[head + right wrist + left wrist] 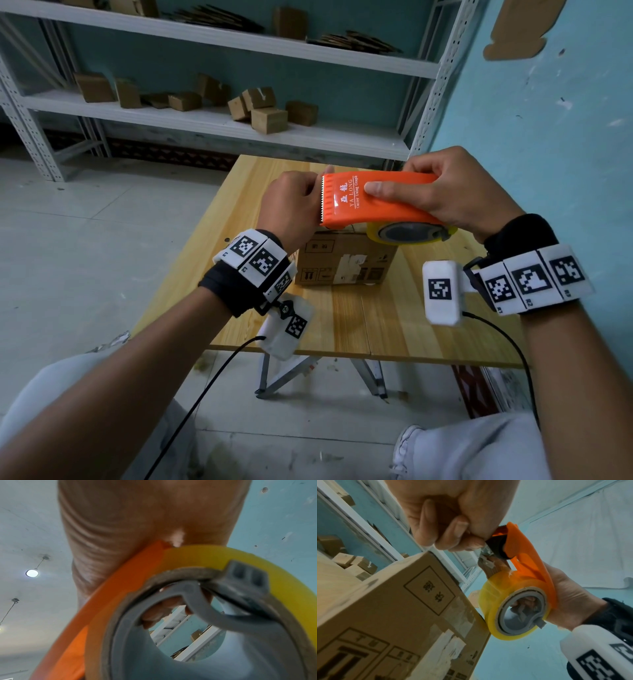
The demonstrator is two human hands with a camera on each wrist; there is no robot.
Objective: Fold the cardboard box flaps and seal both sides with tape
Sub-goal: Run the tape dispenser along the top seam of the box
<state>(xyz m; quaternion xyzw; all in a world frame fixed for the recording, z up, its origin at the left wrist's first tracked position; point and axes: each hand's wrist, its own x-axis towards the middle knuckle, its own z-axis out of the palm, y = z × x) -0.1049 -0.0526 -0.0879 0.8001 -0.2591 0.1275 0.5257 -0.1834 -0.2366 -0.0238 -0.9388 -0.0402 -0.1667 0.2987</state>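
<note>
head: right hand point(455, 198) wrapped round the orange tape dispenser point(376, 202), thumb on top, held above the cardboard box point(346, 260). left hand point(294, 202) pinches at the serrated cutter end. box sits closed on the table point(394, 325) mid-way, nearer the far edge. shelf point(212, 116) behind holds small boxes.
left wrist: left hand fingers point(453, 534) curled, pinching the tape end at the dispenser's front; yellow tape roll point(513, 608) just beside the box's upper edge.
right wrist: palm clamped on dispenser; roll fills the view.
</note>
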